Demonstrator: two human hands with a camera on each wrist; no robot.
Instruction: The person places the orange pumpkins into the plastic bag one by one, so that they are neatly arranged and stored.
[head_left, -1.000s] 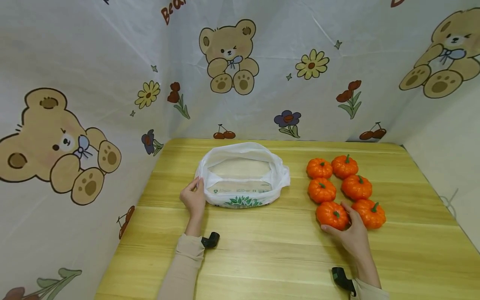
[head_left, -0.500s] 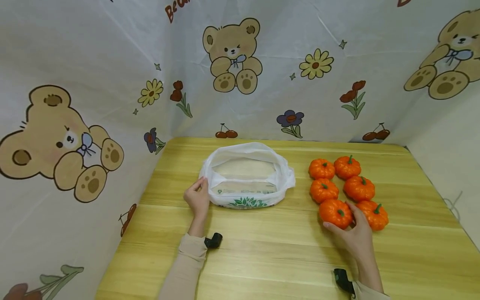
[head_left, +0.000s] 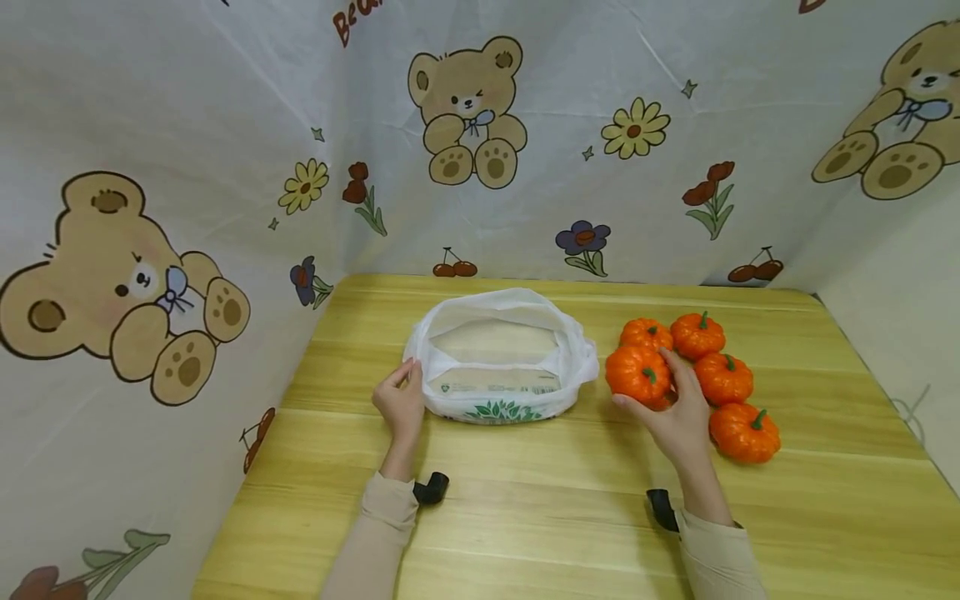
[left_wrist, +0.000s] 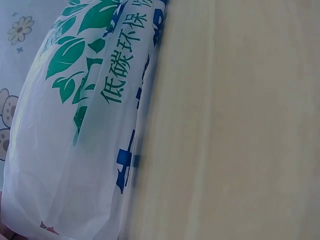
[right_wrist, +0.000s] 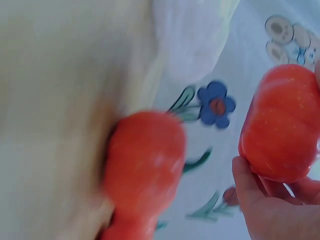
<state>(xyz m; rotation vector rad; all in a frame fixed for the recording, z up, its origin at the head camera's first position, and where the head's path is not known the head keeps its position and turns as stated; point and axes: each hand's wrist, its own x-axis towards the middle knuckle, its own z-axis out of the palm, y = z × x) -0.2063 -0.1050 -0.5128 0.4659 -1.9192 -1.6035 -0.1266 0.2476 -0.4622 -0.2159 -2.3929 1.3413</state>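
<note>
A white plastic bag (head_left: 498, 407) with green leaf print lies with its mouth spread on the wooden table, left of centre. My left hand (head_left: 401, 404) pinches the bag's left rim; in the left wrist view the bag's printed side (left_wrist: 60, 150) fills the left part. My right hand (head_left: 678, 412) grips a small orange pumpkin (head_left: 637, 373) with a green stem, raised over the table to the right of the bag. The right wrist view shows the held pumpkin (right_wrist: 282, 125) between thumb and fingers. It hides most of another pumpkin behind it.
Other orange pumpkins stay on the table at right: one at the back (head_left: 697, 336), one in the middle (head_left: 723, 379), one at the front (head_left: 745, 433). A white cloth (head_left: 555, 83) printed with bears and flowers hangs behind the wooden table (head_left: 540, 500).
My right hand has lifted the front-left pumpkin off the table and carried it up and left toward the bag. My left hand keeps its pinch on the bag's rim.
</note>
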